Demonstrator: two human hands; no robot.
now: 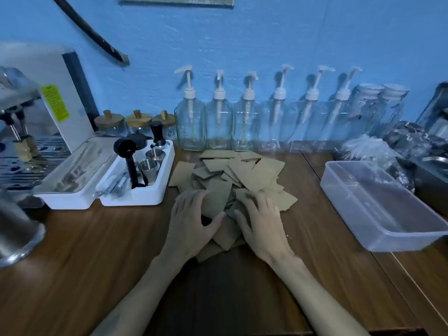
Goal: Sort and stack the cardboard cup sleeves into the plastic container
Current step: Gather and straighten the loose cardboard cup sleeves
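Task barely begun. Sleeves (225,180) are heaped loose on the table (97,251), unsorted. Container (378,204), well to the right, is seen empty. Left hand (189,219) and right hand (261,221) are laid flat on the heap, fingers spread, nothing grasped.

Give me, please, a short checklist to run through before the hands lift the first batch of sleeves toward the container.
1. Both hands on the pile: ok. The left hand and the right hand rest flat on the cardboard sleeves.
2. Grip taken: not ok. The fingers lie spread, none curled round a sleeve.
3. Sleeves aligned for stacking: not ok. They lie jumbled, overlapping at many angles.
4. Plastic container ready: ok. It stands open on the table to the right, nothing visible inside.
5. Path to the container: ok. Bare wooden table lies between pile and container.
6. Sleeves undamaged: cannot tell, the picture is too blurred.
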